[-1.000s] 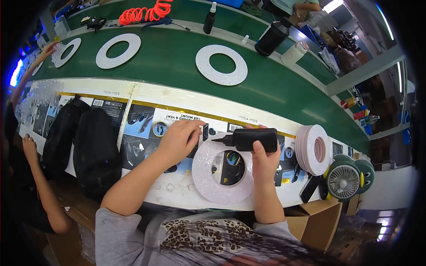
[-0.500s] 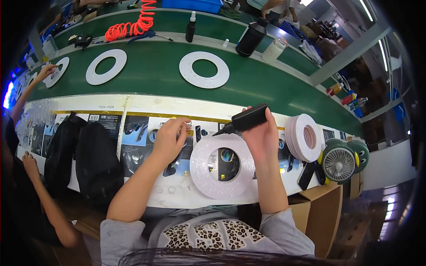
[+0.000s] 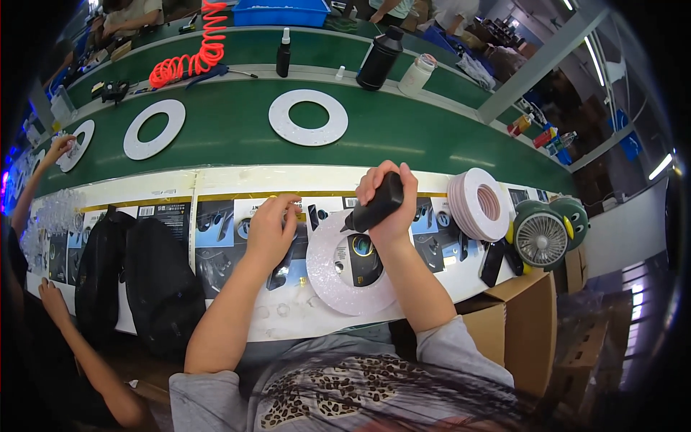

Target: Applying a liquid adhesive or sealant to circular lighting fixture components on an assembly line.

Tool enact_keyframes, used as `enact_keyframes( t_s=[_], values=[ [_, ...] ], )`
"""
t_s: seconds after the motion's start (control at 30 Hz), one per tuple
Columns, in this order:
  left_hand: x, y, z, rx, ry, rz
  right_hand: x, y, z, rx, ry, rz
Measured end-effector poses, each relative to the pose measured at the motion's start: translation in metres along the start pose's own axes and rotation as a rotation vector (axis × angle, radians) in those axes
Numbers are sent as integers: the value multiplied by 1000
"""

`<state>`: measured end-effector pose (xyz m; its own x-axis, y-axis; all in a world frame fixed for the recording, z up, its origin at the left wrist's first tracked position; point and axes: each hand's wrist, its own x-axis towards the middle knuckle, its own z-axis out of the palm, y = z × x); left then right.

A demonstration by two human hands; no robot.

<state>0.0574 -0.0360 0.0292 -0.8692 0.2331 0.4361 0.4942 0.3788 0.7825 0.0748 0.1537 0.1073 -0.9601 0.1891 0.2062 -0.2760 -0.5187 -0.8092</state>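
The right hand (image 3: pixel 389 205), gripping the black tool (image 3: pixel 374 204), has been tipping its nose down toward the white ring (image 3: pixel 327 277) at 7 o'clock; the left hand (image 3: pixel 270 229) is pressing flat on the counter (image 3: pixel 216 180).

At the centre, the right hand (image 3: pixel 389 209) grips a matt black plastic tool (image 3: pixel 376 204) over a white ring (image 3: pixel 344 268) whose flat surface looks finely speckled and matt, lying on a workbench (image 3: pixel 216 180) lined with glossy printed paper sheets. At 12 o'clock from it, the conveyor belt (image 3: pixel 403 137) has a smooth, matt green surface, and the coiled hose (image 3: pixel 188 59) at 11 o'clock is glossy orange-red plastic. At 9 o'clock, beyond the left hand (image 3: pixel 272 229), the bags (image 3: pixel 137 273) are matt black cloth; at 3 o'clock stand a smooth green plastic fan (image 3: pixel 541 239) and a dull brown cardboard box (image 3: pixel 518 324).
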Motion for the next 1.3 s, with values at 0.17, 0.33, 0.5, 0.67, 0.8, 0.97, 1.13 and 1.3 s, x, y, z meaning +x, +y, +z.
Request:
enact_keyframes(
  t_s=[0.17, 0.33, 0.5, 0.67, 0.8, 0.97, 1.13, 1.3],
  values=[
    [1, 1, 0, 4, 17, 18, -2, 6, 8, -91, -107, 4],
    [1, -1, 1, 9, 9, 28, 0, 7, 5, -67, -102, 35],
    [0, -1, 0, 27, 11, 16, 0, 9, 4, -48, -117, 39],
    [0, -2, 2, 6, -6, -2, -1, 12, -1, -29, -127, 49],
    [-1, -3, 2, -2, -4, 16, -1, 13, -1, -36, -121, 48],
    [1, 0, 0, 9, 8, 10, 1, 11, -1, -10, -140, 42],
    [0, -3, 3, 12, -1, 0, -6, -3, 8, -6, -139, 9],
    [0, 2, -2, -20, -25, -48, -32, -6, 23, 17, -189, 70]
  ],
)
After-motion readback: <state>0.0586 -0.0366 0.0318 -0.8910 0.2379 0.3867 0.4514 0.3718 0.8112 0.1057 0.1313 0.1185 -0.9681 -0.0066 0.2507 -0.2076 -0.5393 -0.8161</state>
